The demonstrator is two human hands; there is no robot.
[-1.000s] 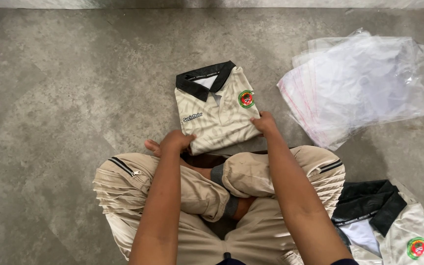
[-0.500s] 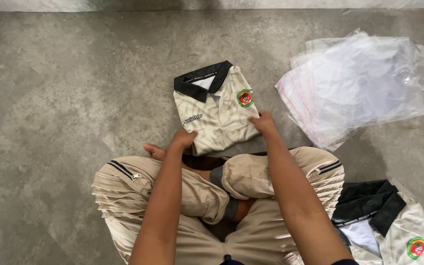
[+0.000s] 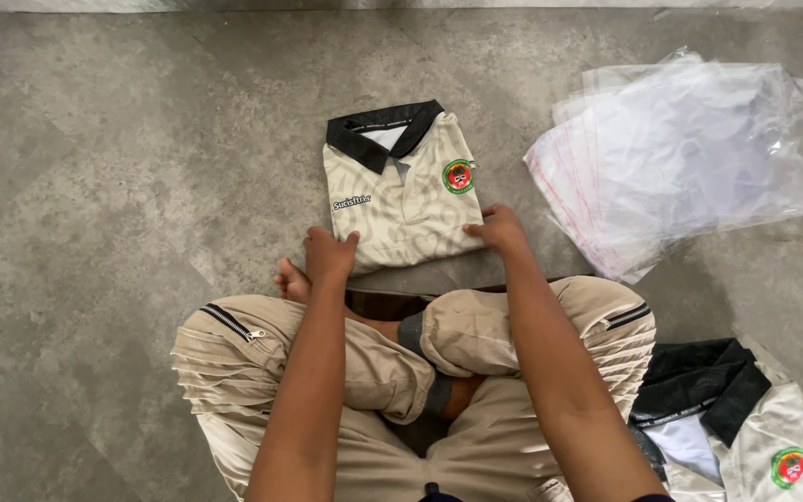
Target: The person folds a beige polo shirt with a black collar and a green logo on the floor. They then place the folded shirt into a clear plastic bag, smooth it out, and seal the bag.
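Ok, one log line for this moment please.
left hand: on folded shirt, near-left corner | right hand: on near-right corner | bags: stacked right of shirt, apart | second shirt: by right knee

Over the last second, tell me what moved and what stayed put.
Little changed. Both hands kept to the near edge of the folded cream polo shirt: the left hand at its lower left corner, the right hand at its lower right. The stack of clear plastic bags and the second shirt stayed put.
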